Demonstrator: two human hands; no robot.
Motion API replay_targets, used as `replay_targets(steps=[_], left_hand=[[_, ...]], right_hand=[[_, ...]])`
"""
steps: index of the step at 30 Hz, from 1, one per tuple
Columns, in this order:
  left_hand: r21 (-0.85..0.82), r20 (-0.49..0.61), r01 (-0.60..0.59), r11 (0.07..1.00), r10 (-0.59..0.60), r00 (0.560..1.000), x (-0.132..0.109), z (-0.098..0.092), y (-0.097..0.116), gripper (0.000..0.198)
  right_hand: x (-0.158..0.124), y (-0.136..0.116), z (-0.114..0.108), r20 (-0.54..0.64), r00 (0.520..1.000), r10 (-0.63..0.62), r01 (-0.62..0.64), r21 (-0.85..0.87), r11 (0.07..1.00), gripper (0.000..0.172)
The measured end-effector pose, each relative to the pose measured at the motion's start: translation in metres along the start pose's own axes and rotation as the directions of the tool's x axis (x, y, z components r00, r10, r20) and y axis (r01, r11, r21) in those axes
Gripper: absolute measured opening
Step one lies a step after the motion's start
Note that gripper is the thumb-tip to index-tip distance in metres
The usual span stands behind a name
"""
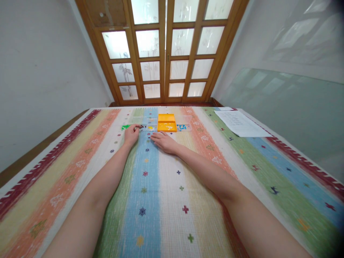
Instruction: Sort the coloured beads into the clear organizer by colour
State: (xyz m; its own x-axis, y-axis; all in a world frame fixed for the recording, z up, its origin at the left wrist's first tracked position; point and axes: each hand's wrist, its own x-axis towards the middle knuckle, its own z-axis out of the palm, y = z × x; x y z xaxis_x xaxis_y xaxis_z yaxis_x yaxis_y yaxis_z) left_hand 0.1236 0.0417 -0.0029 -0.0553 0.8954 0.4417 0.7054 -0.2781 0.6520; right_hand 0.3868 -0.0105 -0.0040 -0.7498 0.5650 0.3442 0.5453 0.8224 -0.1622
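Note:
My left hand (131, 135) reaches to a clear plastic box with small green pieces (125, 127) beside its knuckles. Its fingertips are drawn together by the small dark pieces (144, 126); whatever they pinch is too small to make out. My right hand (165, 142) lies palm down on the cloth, fingers stretched out, in front of a small compartment with yellow pieces (151, 128). Just beyond it stands an open orange box (166, 117) with white pieces (169, 127) inside. To its right, blue pieces (182, 127) lie in another clear box.
A striped, patterned tablecloth (150, 200) covers the table. Printed white paper (240, 123) lies at the far right. Behind the table stand wooden doors with glass panes (150, 43). A pale glass panel (285, 104) leans by the right wall.

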Motion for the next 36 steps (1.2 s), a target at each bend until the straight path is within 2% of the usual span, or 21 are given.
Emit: replay_targets(steps=[2, 5, 8, 10, 11, 13, 15, 24, 32, 36], left_hand=[[0.03, 0.054, -0.069, 0.997, 0.067, 0.996, -0.001, 0.001, 0.002, 0.029], [0.064, 0.198, -0.197, 0.978, 0.181, 0.963, -0.005, 0.005, 0.007, 0.027], [0.072, 0.334, -0.309, 0.948, 0.269, 0.903, -0.009, 0.008, 0.013, 0.024], [0.07, 0.385, -0.358, 0.931, 0.305, 0.871, -0.01, 0.01, 0.016, 0.023], [0.069, 0.4, -0.378, 0.923, 0.322, 0.858, -0.011, 0.01, 0.016, 0.022], [0.064, 0.42, -0.419, 0.906, 0.357, 0.835, -0.011, 0.011, 0.018, 0.02], [0.053, 0.425, -0.453, 0.89, 0.391, 0.817, -0.011, 0.011, 0.018, 0.02], [0.038, 0.424, -0.472, 0.881, 0.414, 0.806, -0.014, 0.013, 0.022, 0.019], [0.032, 0.422, -0.453, 0.891, 0.398, 0.814, -0.015, 0.013, 0.024, 0.018], [0.04, 0.432, -0.438, 0.898, 0.38, 0.818, -0.015, 0.014, 0.025, 0.018]], right_hand=[[-0.002, 0.011, -0.004, -0.065, 0.995, 0.082, -0.082, 0.002, 0.997, 0.046], [-0.007, 0.034, -0.013, -0.205, 0.95, 0.237, -0.241, 0.005, 0.97, 0.046], [-0.017, 0.059, -0.026, -0.331, 0.851, 0.407, -0.413, 0.056, 0.909, 0.048], [-0.024, 0.072, -0.034, -0.393, 0.758, 0.52, -0.521, 0.113, 0.846, 0.051], [-0.027, 0.076, -0.037, -0.397, 0.727, 0.56, -0.555, 0.141, 0.82, 0.052], [-0.031, 0.081, -0.041, -0.389, 0.679, 0.622, -0.604, 0.184, 0.775, 0.055], [-0.034, 0.084, -0.043, -0.38, 0.653, 0.655, -0.627, 0.212, 0.749, 0.058], [-0.038, 0.09, -0.044, -0.394, 0.603, 0.694, -0.651, 0.26, 0.713, 0.064], [-0.036, 0.08, -0.046, -0.397, 0.596, 0.698, -0.648, 0.277, 0.71, 0.054], [-0.034, 0.071, -0.049, -0.396, 0.605, 0.691, -0.639, 0.276, 0.718, 0.055]])
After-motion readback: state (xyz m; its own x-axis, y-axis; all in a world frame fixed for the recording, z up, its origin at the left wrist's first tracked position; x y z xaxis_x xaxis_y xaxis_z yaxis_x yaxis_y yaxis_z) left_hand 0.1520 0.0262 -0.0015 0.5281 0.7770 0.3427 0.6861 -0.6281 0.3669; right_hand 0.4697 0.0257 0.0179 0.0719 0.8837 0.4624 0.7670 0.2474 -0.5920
